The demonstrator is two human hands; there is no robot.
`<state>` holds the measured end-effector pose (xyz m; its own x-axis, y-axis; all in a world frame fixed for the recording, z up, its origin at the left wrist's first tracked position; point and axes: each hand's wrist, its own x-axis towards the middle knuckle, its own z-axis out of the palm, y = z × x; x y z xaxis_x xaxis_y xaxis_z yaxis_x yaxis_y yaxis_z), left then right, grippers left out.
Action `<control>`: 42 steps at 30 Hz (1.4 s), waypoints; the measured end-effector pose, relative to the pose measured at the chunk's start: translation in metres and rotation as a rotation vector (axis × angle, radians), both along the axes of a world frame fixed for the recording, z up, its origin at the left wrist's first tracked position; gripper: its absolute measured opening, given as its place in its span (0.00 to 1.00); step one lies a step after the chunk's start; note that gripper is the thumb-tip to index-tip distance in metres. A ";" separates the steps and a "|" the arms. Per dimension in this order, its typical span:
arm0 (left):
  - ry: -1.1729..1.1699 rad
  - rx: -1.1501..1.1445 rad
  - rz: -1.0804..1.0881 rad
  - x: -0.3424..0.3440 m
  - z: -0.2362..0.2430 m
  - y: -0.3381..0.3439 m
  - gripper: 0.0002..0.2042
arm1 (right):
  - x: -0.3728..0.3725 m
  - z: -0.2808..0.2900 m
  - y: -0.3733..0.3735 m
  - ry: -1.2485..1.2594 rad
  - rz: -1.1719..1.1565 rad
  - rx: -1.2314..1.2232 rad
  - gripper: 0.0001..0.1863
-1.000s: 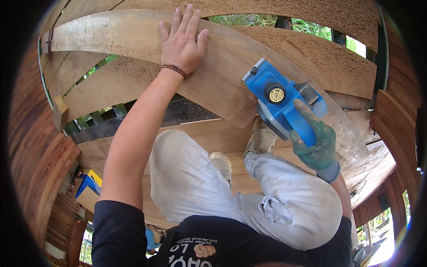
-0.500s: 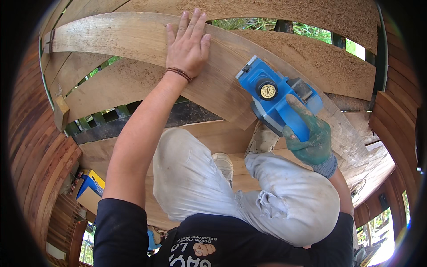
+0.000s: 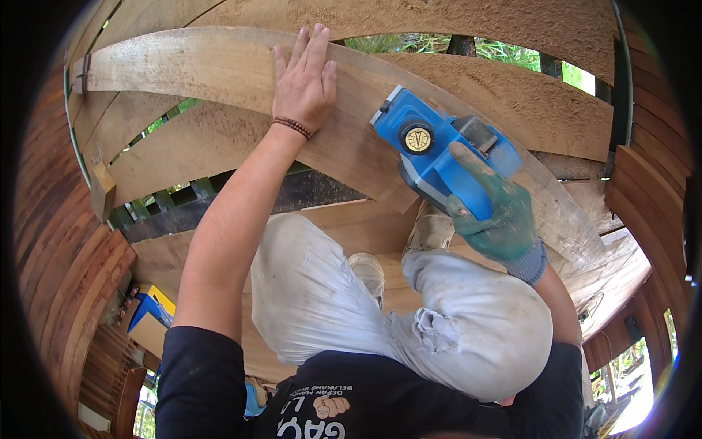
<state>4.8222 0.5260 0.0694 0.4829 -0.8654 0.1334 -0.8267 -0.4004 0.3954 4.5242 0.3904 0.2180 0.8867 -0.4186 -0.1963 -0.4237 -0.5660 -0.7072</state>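
A long wooden board (image 3: 183,62) lies across the frame, sloping down to the right. My bare left hand (image 3: 303,88), a bead bracelet at its wrist, lies flat on the board left of centre, fingers stretched out toward its far edge. My right hand (image 3: 497,216), in a green-coated glove, grips the rear handle of a blue electric planer (image 3: 453,164). The planer sits on the right half of the board, its front pointing up and left and its round dial facing up.
Other planks (image 3: 504,88), strewn with shavings, lie beyond the board over dark slats, with greenery in the gaps. My knees (image 3: 307,285) are beneath my arms. A small wooden block (image 3: 102,190) sits at the left. A yellow-and-blue box (image 3: 150,314) stands lower left; wooden walls curve at both sides.
The planer and my right hand have slid left and slightly up along the board. My left hand has shifted a little to the right and down since the earliest frame, still on the board.
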 end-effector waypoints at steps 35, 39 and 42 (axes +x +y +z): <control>-0.102 0.048 0.023 0.008 -0.010 -0.001 0.23 | -0.124 0.017 0.017 0.106 -0.116 -0.017 0.36; -0.123 0.063 0.028 0.006 -0.009 -0.002 0.23 | -0.114 0.010 0.009 0.088 -0.070 -0.047 0.35; -0.141 0.070 0.026 0.004 -0.007 -0.002 0.22 | -0.104 0.008 0.003 0.126 -0.062 0.006 0.34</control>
